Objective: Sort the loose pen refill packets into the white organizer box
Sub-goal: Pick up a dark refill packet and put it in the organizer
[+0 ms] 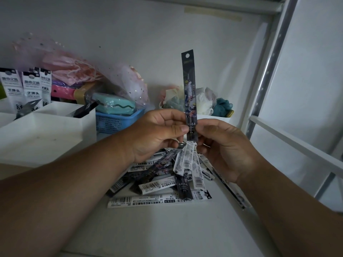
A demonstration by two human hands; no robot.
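Item: dark refill packet [189, 93], upright, pinched at lower end by fingers of left hand [159, 134] & right hand [224, 145], above loose pile [167, 179], white organizer box [55, 123] to left; risk: thin pinch, slippery film, may slip back into pile.

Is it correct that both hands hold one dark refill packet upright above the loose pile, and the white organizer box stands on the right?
Not quite. The head view shows the white organizer box on the left. Both hands, left and right, hold the dark packet upright above the pile.
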